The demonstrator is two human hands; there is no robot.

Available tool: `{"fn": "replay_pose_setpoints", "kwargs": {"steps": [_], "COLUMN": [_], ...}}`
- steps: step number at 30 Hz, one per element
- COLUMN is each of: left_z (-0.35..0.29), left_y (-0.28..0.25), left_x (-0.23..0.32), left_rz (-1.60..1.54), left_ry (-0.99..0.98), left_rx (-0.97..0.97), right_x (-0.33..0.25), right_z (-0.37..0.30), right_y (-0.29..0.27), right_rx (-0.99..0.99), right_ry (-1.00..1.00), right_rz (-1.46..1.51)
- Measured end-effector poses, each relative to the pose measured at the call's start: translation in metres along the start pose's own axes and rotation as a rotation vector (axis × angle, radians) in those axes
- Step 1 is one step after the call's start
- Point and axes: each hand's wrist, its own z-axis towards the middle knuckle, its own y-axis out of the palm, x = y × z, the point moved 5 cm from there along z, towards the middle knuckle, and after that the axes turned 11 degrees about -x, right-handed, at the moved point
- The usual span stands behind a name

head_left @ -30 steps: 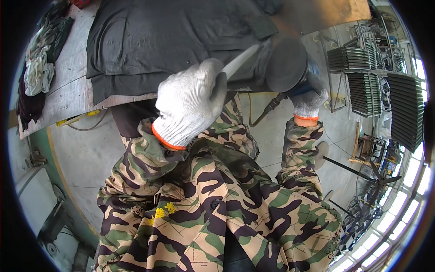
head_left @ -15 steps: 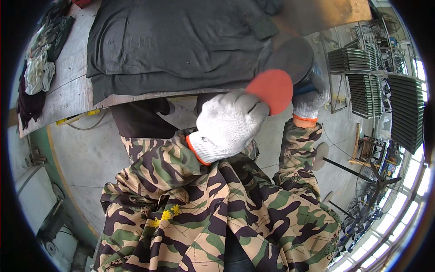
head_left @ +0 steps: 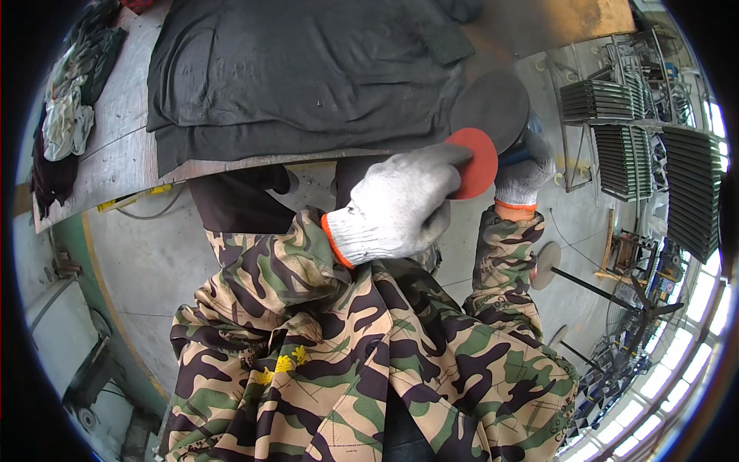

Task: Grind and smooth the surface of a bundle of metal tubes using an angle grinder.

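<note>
My left hand [head_left: 404, 202], in a white knitted glove with an orange cuff, is closed on the left edge of a round red sanding disc [head_left: 476, 165]. Just beyond it is the round dark pad [head_left: 493, 108] of a sander, its face turned up. My right hand [head_left: 528, 174], in a soiled glove of the same sort, wraps round the blue body of that sander; its fingers are partly hidden behind the pad. The red disc overlaps the pad's near edge in view; whether they touch, I cannot tell.
A black cloth [head_left: 308, 77] covers much of the table [head_left: 115, 146] before me, with a small dark block [head_left: 447, 43] on it. Rags [head_left: 69, 115] lie at the table's left end. Racks of stacked dark slats [head_left: 620, 158] and a standing fan [head_left: 635, 308] are on the right.
My left hand has shifted slightly, and the red disc has moved down and turned, looking narrower. The sander's pad has tilted and dropped a little with my right hand.
</note>
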Motion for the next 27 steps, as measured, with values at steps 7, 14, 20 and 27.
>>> {"fn": "replay_pose_setpoints", "kwargs": {"steps": [7, 14, 20, 27], "left_z": [-0.009, -0.011, -0.021, -0.013], "left_y": [-0.012, -0.029, -0.048, -0.067], "left_x": [-0.017, -0.021, -0.041, -0.047], "left_rz": [-0.212, -0.344, -0.466, -0.556], "left_ry": [-0.151, -0.427, -0.620, -0.615], "left_rx": [0.168, 0.118, 0.298, 0.588], "right_x": [0.009, 0.007, 0.004, 0.004], "right_z": [0.001, 0.005, 0.006, 0.004], "right_y": [-0.027, -0.014, -0.017, -0.019], "right_rx": [0.129, 0.008, -0.056, -0.055], "right_ry": [0.081, 0.077, 0.076, 0.080], "right_rz": [-0.036, 0.010, 0.035, 0.077]}}
